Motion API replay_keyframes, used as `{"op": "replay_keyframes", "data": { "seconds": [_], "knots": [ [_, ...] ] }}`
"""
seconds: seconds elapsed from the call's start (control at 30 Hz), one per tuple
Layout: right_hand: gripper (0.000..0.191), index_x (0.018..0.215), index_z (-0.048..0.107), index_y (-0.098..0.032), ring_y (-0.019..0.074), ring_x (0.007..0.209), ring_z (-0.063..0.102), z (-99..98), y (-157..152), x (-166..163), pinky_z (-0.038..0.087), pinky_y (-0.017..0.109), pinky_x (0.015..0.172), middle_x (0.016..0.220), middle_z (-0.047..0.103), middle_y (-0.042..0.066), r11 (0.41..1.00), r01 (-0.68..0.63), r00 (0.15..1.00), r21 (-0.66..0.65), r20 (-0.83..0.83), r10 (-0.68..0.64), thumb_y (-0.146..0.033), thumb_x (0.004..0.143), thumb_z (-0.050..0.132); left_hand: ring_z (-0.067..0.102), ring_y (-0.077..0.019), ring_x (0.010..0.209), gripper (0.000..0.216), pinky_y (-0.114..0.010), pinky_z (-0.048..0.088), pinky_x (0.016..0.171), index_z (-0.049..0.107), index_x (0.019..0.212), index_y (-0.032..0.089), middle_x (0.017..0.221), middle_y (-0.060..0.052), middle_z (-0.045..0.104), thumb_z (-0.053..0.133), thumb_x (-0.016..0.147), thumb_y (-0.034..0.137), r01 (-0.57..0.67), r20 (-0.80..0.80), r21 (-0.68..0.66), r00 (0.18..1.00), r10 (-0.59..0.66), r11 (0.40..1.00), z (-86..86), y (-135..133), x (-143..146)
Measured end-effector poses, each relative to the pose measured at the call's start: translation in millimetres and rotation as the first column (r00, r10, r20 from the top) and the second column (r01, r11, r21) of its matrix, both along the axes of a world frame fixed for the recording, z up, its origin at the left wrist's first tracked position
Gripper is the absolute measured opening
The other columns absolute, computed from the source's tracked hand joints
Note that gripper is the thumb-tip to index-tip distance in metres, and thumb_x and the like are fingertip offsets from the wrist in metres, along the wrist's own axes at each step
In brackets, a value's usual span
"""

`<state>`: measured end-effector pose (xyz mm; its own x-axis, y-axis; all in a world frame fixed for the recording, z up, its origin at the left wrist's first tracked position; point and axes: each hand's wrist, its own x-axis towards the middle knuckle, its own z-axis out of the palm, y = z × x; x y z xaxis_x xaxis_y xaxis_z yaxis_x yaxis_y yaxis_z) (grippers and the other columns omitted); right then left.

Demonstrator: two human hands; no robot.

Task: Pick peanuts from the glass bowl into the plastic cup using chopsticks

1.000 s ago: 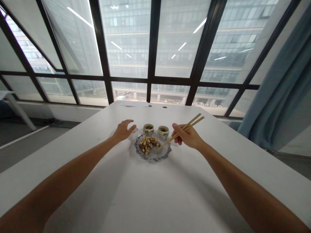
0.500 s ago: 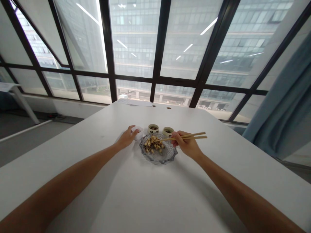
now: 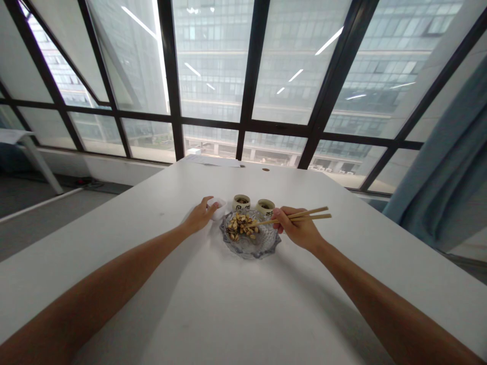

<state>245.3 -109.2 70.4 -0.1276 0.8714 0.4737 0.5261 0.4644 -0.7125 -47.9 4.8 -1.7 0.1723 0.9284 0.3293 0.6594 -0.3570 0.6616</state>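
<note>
A pair of wooden chopsticks (image 3: 310, 214) is gripped in my right hand (image 3: 299, 228), which hangs at the right rim of a scalloped clear glass bowl (image 3: 262, 248). Their tips reach into a heap of small tan-and-brown pieces, perhaps nuts or seeds (image 3: 239, 226), lying in the bowl's left half. To the left, my left hand (image 3: 200, 214) is closed around a small white cup or bowl (image 3: 218, 209), partly hidden by the fingers. Behind the glass bowl stand two cream cups with dark markings, a left cup (image 3: 241, 202) and a right cup (image 3: 265, 206); each has something dark inside.
All of this rests on a long white table (image 3: 198, 304). Papers (image 3: 213, 161) lie at its far end, near two small round table holes. Large dark-framed windows (image 3: 243, 121) rise behind, and a blue curtain (image 3: 437, 167) hangs at the right.
My right hand has shifted slightly right with the chopsticks, whose tips stay at the heap. The left hand keeps its hold on the white cup.
</note>
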Motion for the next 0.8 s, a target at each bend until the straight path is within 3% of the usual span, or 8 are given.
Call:
{"op": "replay_keyframes", "data": {
  "seconds": [0.17,0.37,0.8],
  "knots": [
    [0.056,0.065,0.065,-0.017,0.0135,0.040,0.054,4.9,-5.2,-2.5,0.042,0.024,0.036,0.050,0.062,0.003,1.000,-0.013,1.000,-0.009,-0.024,0.012,-0.065,0.089,0.048,0.064,-0.0204,0.082,0.062,-0.032,0.048,0.078,0.044,0.137,0.018,0.088,-0.006,0.066,0.034,0.093,0.061,-0.007,0.004,0.011,1.000,0.006,1.000,-0.5,-0.1,0.4],
    [0.062,0.063,0.065,-0.016,0.0124,0.037,0.051,15.5,-11.0,1.4,0.039,0.023,0.035,0.046,0.059,0.003,1.000,-0.007,0.998,-0.009,0.061,0.007,-0.070,0.087,0.045,0.064,-0.0200,0.081,0.061,-0.031,0.048,0.077,0.044,0.136,0.018,0.086,-0.005,0.066,0.034,0.094,0.060,0.000,0.013,0.000,1.000,0.000,1.000,0.2,-0.7,0.8],
    [0.064,0.062,0.064,-0.017,0.0118,0.036,0.053,16.7,-8.1,3.2,0.041,0.021,0.035,0.045,0.059,0.003,0.997,-0.022,0.998,-0.070,0.051,0.025,-0.075,0.083,0.046,0.064,-0.0203,0.083,0.059,-0.032,0.048,0.079,0.045,0.135,0.018,0.091,-0.007,0.067,0.035,0.094,0.059,-0.003,0.022,0.022,1.000,0.003,1.000,-3.0,1.7,1.0]
  ]
}}
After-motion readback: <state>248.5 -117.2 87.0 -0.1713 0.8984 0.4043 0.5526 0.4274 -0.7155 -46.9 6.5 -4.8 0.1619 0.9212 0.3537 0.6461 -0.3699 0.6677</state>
